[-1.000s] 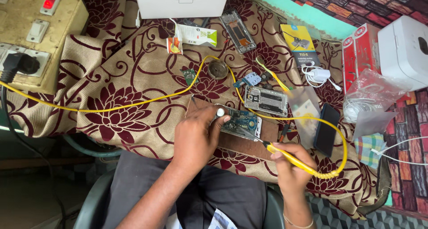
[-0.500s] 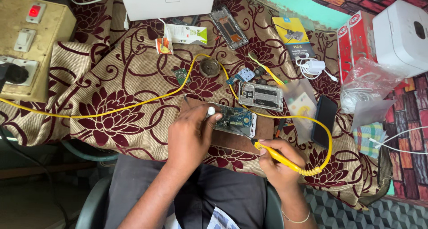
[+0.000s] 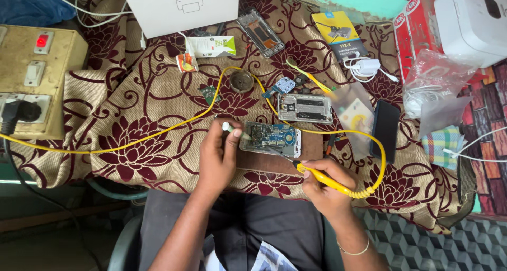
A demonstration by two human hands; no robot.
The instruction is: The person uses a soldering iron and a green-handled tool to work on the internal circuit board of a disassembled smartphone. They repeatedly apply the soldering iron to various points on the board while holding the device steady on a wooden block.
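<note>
Head view: opened phone [image 3: 270, 138] with bare circuit board lies on brown wooden block [image 3: 274, 163], centre of floral cloth [image 3: 137, 107]. Left hand [image 3: 217, 157] just left of phone, fingers pinching small white-tipped tool [image 3: 228, 127] at phone's left edge. Right hand [image 3: 325, 184] below-right of phone, closed around yellow soldering iron [image 3: 322, 177], tip on phone's lower edge. Black phone [image 3: 384, 129] well right of opened phone.

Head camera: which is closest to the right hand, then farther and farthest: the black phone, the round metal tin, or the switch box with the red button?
From the right hand:
1. Black phone, just up and to its right.
2. Round metal tin, up-left, past the open phone board.
3. Switch box, at the far left edge.
</note>
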